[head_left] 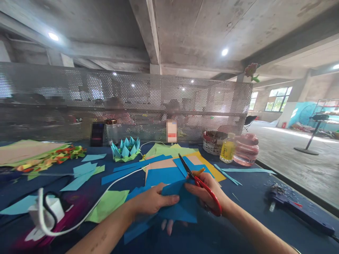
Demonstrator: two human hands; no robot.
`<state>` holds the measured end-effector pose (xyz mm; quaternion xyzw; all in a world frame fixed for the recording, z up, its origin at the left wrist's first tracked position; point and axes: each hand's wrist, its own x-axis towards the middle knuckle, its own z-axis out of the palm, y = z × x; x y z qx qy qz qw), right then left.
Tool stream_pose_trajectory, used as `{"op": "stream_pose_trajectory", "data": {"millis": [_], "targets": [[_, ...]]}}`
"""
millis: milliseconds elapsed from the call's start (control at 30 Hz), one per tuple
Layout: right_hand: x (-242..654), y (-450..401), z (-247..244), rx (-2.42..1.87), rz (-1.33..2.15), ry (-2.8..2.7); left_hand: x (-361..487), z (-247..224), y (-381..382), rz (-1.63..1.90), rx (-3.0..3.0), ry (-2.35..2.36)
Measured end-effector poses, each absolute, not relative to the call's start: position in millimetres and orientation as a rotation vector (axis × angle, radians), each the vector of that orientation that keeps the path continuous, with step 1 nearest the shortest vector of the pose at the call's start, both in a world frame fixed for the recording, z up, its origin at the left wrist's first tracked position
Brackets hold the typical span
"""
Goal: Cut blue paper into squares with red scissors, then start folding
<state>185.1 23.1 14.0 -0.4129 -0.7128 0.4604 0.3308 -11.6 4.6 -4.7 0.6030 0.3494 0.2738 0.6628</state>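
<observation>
A piece of blue paper [180, 201] is held up in front of me over the table. My left hand [156, 199] grips its left part, the thumb lying across the top face. Closed round a pair of scissors with red handles [208, 192], my right hand [203, 188] also touches the paper's upper right edge with its fingers. The dark blades point up and away, clear of the held paper. Behind the hands lie more blue sheets [160, 176], with peach, yellow and green sheets under and around them.
At the back stand a folded turquoise paper piece [125, 150], a phone [172, 131], a round basket [214, 142], a yellow bottle [227, 148] and a pink bottle [246, 150]. A glue gun [299, 208] lies right. A white cable [111, 187] crosses the left side.
</observation>
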Motion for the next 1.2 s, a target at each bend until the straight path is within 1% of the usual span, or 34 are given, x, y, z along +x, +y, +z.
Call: {"op": "stream_pose_trajectory", "data": {"millis": [167,300,500,667,967,1200], "targets": [[187,23,14,-1.016,1.189,-1.936,-15,-4,6,0.574,1.343,0.809],[186,23,10,-1.021,1.123,-1.935,-16,-8,9,0.61,1.356,0.807],[177,21,11,-1.047,1.022,-1.803,-13,-5,10,0.743,1.279,0.965],[175,19,8,-1.148,0.987,-1.684,-8,1,8,0.956,1.25,1.008],[172,16,3,-1.082,0.978,-1.569,5,3,4,1.122,0.707,0.956],[170,17,4,-1.101,1.005,-1.494,10,2,0,1.225,0.506,0.798]]}}
